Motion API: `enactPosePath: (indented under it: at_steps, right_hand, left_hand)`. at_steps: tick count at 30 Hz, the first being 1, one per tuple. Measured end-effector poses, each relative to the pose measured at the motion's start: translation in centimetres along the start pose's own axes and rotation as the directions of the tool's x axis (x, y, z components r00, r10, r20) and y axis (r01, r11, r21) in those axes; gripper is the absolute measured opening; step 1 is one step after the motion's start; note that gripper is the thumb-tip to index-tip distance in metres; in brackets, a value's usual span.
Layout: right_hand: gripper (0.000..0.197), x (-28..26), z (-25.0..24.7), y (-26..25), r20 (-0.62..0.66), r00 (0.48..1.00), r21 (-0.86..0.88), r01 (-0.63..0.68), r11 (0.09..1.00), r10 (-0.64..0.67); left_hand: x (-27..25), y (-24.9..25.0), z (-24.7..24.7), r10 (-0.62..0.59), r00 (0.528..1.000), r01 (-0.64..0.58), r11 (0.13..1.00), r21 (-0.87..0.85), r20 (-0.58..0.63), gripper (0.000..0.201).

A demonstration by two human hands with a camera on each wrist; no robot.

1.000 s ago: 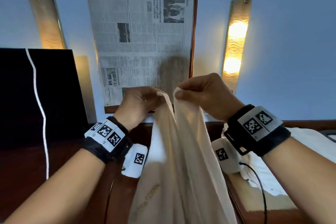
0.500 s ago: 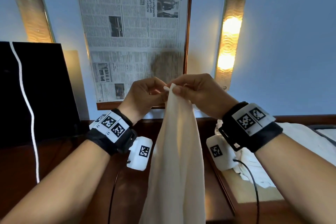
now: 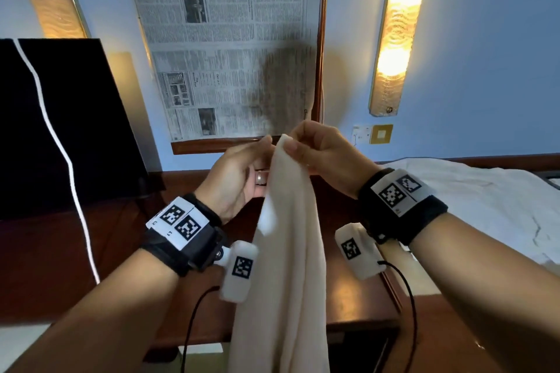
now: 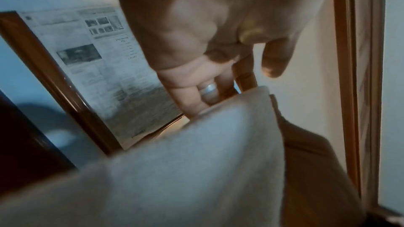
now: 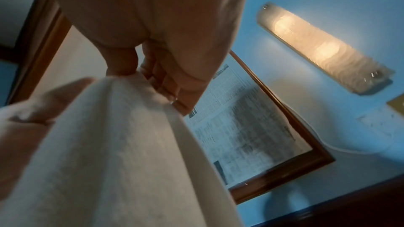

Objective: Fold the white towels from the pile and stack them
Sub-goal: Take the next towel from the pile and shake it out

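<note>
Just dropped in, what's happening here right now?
A person is holding a white towel up in the air, mid-fold. The right hand pinches its top corners together; the left hand is beside it with fingers straight, touching the cloth but not clearly gripping. The towel hangs down doubled over a wooden table. More white towels lie in a pile to the right, not yet folded.

wall (image 3: 485,39): pale blue | framed newspaper (image 3: 230,39): centre | lit wall lamp (image 3: 397,30): right | dark screen (image 3: 60,130): left | wooden desk (image 3: 348,297): below
</note>
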State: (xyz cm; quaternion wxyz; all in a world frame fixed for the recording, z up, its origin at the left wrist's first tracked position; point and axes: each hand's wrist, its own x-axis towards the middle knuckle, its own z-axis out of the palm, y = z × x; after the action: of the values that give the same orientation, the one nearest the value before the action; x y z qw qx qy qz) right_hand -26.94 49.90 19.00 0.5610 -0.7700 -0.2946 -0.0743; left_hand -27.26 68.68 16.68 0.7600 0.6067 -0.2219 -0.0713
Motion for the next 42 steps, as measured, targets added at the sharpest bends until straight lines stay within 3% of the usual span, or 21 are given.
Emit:
enactPosePath:
  at_steps: [2,4,6,8,10,12,15,19,23,26,28,29,30,31,32,34,35,36,38,40,42]
  right_hand:
    - [0.017,-0.2,0.1,0.4,-0.003,0.999,-0.12,0.051,0.991,-0.052]
    - [0.017,-0.4,-0.1,0.6,-0.027,0.996,-0.219,0.077,0.973,-0.085]
    - [0.017,-0.7,-0.3,0.9,-0.085,0.99,-0.256,0.089,0.962,-0.114]
    - [0.02,-1.4,-0.4,2.0,-0.165,0.982,-0.155,0.061,0.986,-0.087]
    - [0.023,-3.0,-0.1,4.4,-0.158,0.987,0.025,-0.029,0.999,0.033]
    - [0.019,-5.6,0.4,8.0,-0.035,0.982,0.111,-0.18,0.977,0.184]
    - [0.017,-9.7,0.4,15.1,0.06,0.922,-0.103,-0.376,0.921,0.383]
    - [0.023,-13.1,-1.7,22.2,-0.014,0.858,-0.404,-0.474,0.782,0.513]
    - [0.028,-16.5,-5.6,27.3,-0.073,0.786,-0.648,-0.505,0.57,0.613]
    - [0.02,-19.2,-8.6,30.0,-0.077,0.652,-0.775,-0.515,0.366,0.755]
    - [0.019,-20.5,-10.1,30.7,-0.163,0.565,-0.81,-0.544,0.217,0.809]
    - [0.021,-20.8,-10.4,30.8,-0.199,0.553,-0.825,-0.54,0.167,0.809]
    - [0.022,-20.7,-10.5,30.7,-0.214,0.573,-0.837,-0.525,0.154,0.791]
    - [0.022,-20.1,-10.1,30.2,-0.21,0.626,-0.847,-0.5,0.18,0.751]
    - [0.019,-19.2,-9.3,29.4,-0.183,0.709,-0.841,-0.472,0.266,0.681]
    - [0.013,-17.0,-6.9,27.0,-0.104,0.9,-0.699,-0.369,0.613,0.423]
    - [0.014,-15.8,-5.2,25.1,-0.074,0.961,-0.566,-0.259,0.782,0.266]
    - [0.015,-14.5,-3.6,22.7,-0.061,0.988,-0.416,-0.155,0.896,0.143]
    - [0.013,-12.2,-1.4,17.9,-0.071,0.994,-0.117,-0.088,0.989,0.08]
    - [0.013,-10.1,-0.9,14.2,-0.064,0.994,0.123,-0.077,0.989,0.085]
    - [0.012,-8.6,-1.5,12.9,-0.115,0.99,0.209,-0.056,0.976,0.082]
  left_hand:
    - [-0.4,-0.7,0.1,0.011,1.0,-0.012,0.989,0.148,0.008,0.04]
    - [-0.3,-1.0,-0.1,0.081,0.996,-0.09,0.921,0.38,0.039,0.022]
    - [0.2,-0.8,0.1,0.149,0.987,-0.159,0.823,0.545,0.062,0.043]
    - [0.7,-0.4,0.9,0.24,0.969,-0.225,0.756,0.615,0.06,0.046]
    - [1.1,-0.1,1.5,0.292,0.956,-0.235,0.673,0.701,0.04,0.04]
    - [1.1,0.2,1.6,0.323,0.946,-0.221,0.61,0.761,0.016,0.041]
    - [1.1,0.9,0.5,0.33,0.942,-0.161,0.599,0.785,-0.058,0.047]
    - [0.3,1.1,-0.5,0.382,0.913,-0.106,0.561,0.821,-0.143,0.043]
    - [-0.5,1.9,-3.6,0.443,0.853,-0.012,0.544,0.839,-0.276,0.049]
    - [-1.7,1.8,-5.1,0.418,0.821,0.033,0.645,0.764,-0.388,0.029]
    - [-2.0,1.2,-5.1,0.449,0.767,0.073,0.649,0.757,-0.459,0.02]
    - [-2.0,1.0,-4.4,0.456,0.757,0.081,0.644,0.76,-0.468,0.013]
    - [-1.9,0.6,-3.3,0.454,0.773,0.078,0.626,0.776,-0.444,0.013]
    - [-1.9,0.3,-1.9,0.435,0.795,0.071,0.626,0.777,-0.423,0.016]
    - [-1.8,-0.1,-0.7,0.419,0.827,0.059,0.597,0.8,-0.374,0.02]
    - [-1.3,-1.6,1.0,0.389,0.88,0.012,0.554,0.833,-0.271,0.031]
    - [-0.9,-2.4,2.1,0.351,0.906,0.003,0.555,0.832,-0.237,0.031]
    - [-0.1,-3.4,2.9,0.313,0.926,0.001,0.559,0.829,-0.212,0.028]
    - [1.1,-5.1,4.8,0.197,0.968,0.02,0.554,0.832,-0.155,0.03]
    - [2.1,-6.4,6.1,0.12,0.989,0.009,0.521,0.854,-0.083,0.032]
    - [2.6,-6.8,6.6,0.092,0.995,-0.022,0.523,0.852,-0.031,0.029]
